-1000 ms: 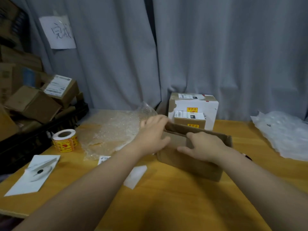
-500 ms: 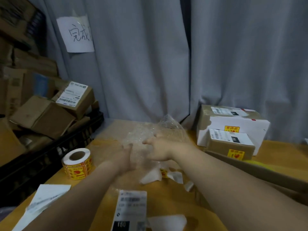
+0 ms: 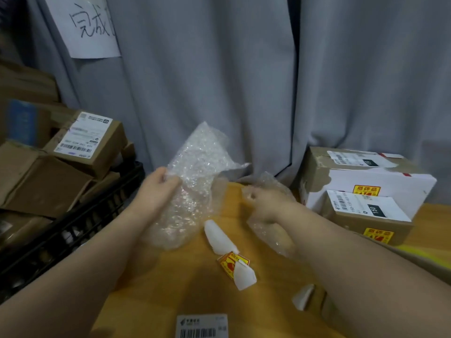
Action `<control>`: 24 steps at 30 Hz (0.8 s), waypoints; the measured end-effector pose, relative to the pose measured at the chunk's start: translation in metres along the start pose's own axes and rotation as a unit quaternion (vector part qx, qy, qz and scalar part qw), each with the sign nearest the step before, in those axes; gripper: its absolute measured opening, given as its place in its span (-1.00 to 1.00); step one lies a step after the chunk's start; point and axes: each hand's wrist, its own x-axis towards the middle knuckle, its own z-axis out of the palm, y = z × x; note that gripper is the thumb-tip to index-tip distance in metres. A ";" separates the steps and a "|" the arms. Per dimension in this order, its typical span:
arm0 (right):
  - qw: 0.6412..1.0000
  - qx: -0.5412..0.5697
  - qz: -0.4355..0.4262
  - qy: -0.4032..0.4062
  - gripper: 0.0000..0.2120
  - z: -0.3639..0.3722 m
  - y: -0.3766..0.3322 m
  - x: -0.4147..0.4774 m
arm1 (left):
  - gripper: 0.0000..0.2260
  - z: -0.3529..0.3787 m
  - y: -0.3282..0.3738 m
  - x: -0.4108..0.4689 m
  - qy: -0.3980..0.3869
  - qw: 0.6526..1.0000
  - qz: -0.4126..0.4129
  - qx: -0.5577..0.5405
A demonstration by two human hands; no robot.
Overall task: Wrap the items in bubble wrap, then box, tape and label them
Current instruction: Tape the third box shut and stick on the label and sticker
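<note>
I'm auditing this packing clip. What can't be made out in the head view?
Head view only:
shipping label: cut off by bottom edge.
bubble wrap gripped by left hand: crinkles hide any contents.
wrap pinched by right hand: same sheet or another, blurred.
small box: label print too small.

At 6 o'clock the shipping label [image 3: 202, 326] runs off the bottom edge. At 11 o'clock the handwritten sign [image 3: 90, 28] is cropped at the top. Label print on the small parcel [image 3: 349, 225] at 3 o'clock is too fine to read.
</note>
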 end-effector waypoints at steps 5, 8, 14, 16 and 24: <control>0.845 0.519 -0.021 0.127 -0.52 -0.050 -0.031 -0.023 | -0.82 0.014 0.018 -0.015 0.010 0.989 0.099 0.107; 0.765 0.637 -0.072 0.054 0.00 -0.070 -0.040 -0.045 | -0.77 0.019 0.025 -0.032 0.087 0.940 0.241 0.224; 0.738 0.656 -0.135 0.081 -0.56 -0.100 -0.024 -0.092 | -0.74 0.026 0.040 -0.061 0.074 0.774 0.496 0.387; 0.711 0.669 -0.180 0.121 -0.69 -0.110 -0.004 -0.108 | -0.46 0.031 0.053 -0.076 0.048 0.836 0.419 0.350; 0.634 0.721 -0.249 0.129 -0.39 -0.140 0.089 -0.189 | -0.59 0.062 0.146 -0.126 -0.215 0.927 -0.085 -0.296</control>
